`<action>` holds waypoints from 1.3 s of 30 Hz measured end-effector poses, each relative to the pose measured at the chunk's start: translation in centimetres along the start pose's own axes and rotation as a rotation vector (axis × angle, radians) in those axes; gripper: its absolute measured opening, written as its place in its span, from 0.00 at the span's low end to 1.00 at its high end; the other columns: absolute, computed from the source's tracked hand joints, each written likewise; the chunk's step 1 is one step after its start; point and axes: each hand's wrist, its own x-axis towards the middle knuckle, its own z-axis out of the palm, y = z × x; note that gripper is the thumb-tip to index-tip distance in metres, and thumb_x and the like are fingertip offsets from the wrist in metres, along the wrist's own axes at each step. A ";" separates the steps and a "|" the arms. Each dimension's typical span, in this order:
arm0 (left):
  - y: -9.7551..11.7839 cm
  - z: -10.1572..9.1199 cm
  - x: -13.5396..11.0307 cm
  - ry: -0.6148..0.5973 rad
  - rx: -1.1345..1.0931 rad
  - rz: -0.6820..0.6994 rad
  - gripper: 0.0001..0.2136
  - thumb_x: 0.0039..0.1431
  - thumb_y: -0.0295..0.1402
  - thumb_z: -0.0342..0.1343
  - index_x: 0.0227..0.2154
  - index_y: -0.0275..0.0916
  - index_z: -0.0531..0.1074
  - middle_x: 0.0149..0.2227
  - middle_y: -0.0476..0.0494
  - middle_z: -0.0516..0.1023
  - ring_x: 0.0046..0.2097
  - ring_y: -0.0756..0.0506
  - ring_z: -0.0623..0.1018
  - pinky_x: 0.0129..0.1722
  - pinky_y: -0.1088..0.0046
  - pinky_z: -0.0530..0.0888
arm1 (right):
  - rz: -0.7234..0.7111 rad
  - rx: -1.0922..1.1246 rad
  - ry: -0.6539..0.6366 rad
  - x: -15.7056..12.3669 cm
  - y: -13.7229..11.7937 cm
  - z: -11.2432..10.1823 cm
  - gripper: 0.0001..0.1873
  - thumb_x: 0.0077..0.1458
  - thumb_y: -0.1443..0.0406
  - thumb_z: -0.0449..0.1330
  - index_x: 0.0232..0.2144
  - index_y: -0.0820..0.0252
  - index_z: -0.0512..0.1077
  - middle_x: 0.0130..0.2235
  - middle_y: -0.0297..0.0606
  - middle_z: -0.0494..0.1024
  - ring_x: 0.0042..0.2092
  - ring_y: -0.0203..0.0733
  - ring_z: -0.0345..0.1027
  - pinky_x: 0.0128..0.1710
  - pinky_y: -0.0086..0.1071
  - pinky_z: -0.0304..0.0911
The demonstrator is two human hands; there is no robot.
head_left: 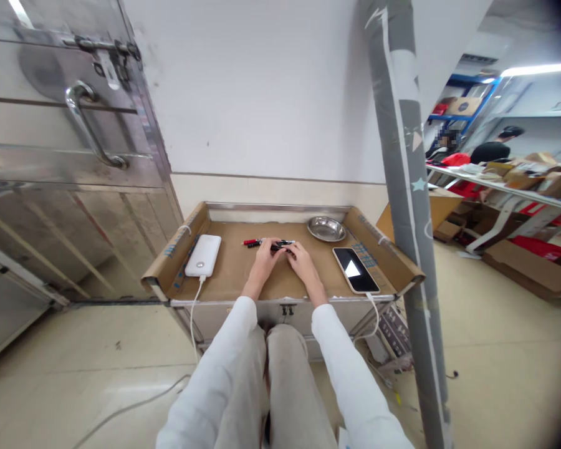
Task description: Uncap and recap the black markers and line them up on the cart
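Observation:
On the brown-papered tabletop, my left hand and my right hand almost meet at the middle. Their fingers are closed round a thin black pen, which is partly covered by the fingertips. Just beyond them lie several pens side by side, among them a red pen; my left fingers hide part of these. A shallow round metal dish sits behind and to the right of my right hand.
A white power bank with a cable lies at left, a phone with a cable at right. Raised papered sides edge the table. A grey wrapped pillar stands right, a metal door left. People sit at far right beside a cluttered bench.

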 end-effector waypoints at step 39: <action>1.7 -0.4 -0.1 -0.065 0.083 0.096 0.16 0.65 0.35 0.43 0.54 0.45 0.64 0.44 0.43 0.73 0.45 0.49 0.73 0.48 0.72 0.70 | 0.006 0.069 0.027 0.0 0.4 0.3 0.20 0.48 0.76 0.47 0.39 0.60 0.71 0.41 0.41 0.75 0.43 0.40 0.68 0.49 0.37 0.63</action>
